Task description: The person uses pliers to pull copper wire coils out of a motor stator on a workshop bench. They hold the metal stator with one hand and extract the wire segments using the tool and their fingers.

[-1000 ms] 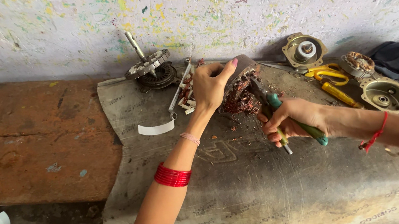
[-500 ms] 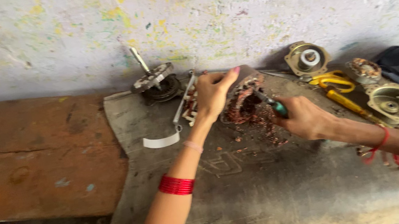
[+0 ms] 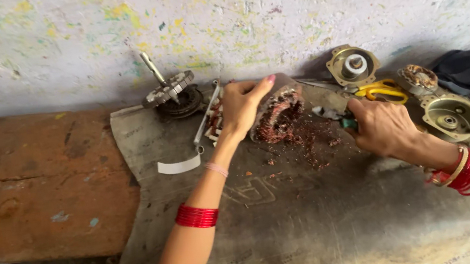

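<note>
Packages: none in view.
Labels: none readable as such.
Signs: none.
Screens: none.
Markings: faint scratched letters on the grey mat (image 3: 277, 250), near its middle, just below the left forearm; pale lines on dusty grey.

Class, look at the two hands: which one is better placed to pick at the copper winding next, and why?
Right. The right hand holds a green-handled tool pointed at the copper winding; the left hand is busy steadying it.
</note>
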